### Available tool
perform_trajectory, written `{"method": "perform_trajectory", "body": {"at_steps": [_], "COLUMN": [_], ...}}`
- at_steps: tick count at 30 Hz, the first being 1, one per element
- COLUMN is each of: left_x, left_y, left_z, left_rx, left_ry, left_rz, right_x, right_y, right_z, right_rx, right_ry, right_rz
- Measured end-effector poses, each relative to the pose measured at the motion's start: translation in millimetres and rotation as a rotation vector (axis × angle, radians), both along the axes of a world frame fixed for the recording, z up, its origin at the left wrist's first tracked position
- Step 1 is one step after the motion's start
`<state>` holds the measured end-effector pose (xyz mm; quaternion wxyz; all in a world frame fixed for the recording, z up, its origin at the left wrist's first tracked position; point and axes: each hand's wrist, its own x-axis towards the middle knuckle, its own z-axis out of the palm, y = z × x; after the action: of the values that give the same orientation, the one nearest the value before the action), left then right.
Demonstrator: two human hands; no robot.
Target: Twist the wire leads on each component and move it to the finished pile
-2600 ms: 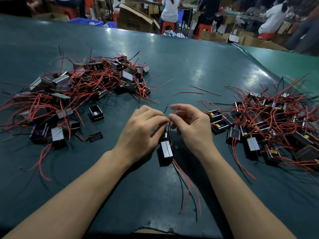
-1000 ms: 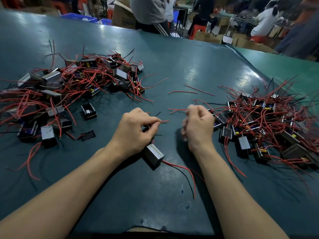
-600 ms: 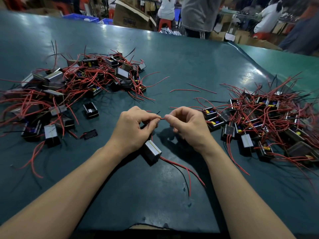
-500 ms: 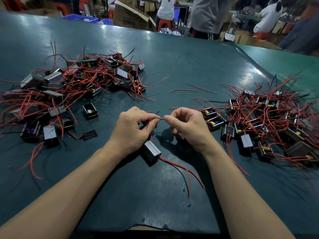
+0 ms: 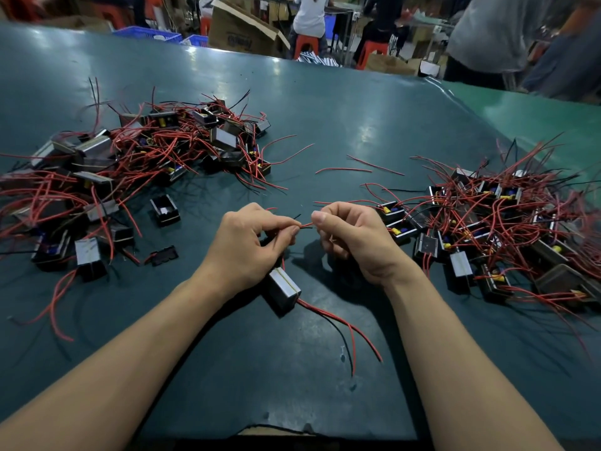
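Observation:
A small black box component (image 5: 283,289) with a silver face lies on the green table under my left hand (image 5: 248,247). My left thumb and forefinger pinch its upper red and black leads (image 5: 304,224). My right hand (image 5: 353,239) is just right of those lead tips, fingers curled, thumb and forefinger pinched together. I cannot tell whether it touches the wire ends. More red and black leads (image 5: 344,327) trail from the component toward me. A pile of like components (image 5: 130,164) sits at the left, another pile (image 5: 494,222) at the right.
Loose red wire pieces (image 5: 357,167) lie at mid-table. A lone black component (image 5: 165,209) and a flat black part (image 5: 164,255) sit near the left pile. People, red stools and cardboard boxes (image 5: 240,30) stand beyond the table's far edge.
My right hand swung away to the right, then came back to the lead tips held by my left hand. In the last half second it has eased slightly right of the tips.

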<state>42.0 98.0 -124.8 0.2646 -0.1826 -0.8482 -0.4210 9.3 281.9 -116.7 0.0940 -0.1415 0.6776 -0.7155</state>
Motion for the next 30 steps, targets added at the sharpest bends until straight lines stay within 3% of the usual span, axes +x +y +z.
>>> {"method": "perform_trajectory", "body": {"at_steps": [8,13,19,24,30], "left_x": [4,2,0,-1,-3], "left_y": [-4,-5,-1,-3,-5], "left_z": [2,1,2,-2,-6], "left_rx": [0.196,0.17,0.336,0.059,0.035], "left_ry": [-0.232,-0.198,-0.245,-0.138,-0.092], "left_rz": [-0.084,-0.075,-0.065,-0.08,-0.079], "right_x": [1,3,12,16,17], "right_y": [-4,-4,-14,-17,-20], "right_z": [-2,1,3,6,4], "right_rx": [0.013,0.015,-0.007,0.058,0.117], "right_ry": [0.005,0.012,0.112,0.258,0.233], "right_rz": [-0.18,-0.19,-0.198,-0.197,-0.178]}}
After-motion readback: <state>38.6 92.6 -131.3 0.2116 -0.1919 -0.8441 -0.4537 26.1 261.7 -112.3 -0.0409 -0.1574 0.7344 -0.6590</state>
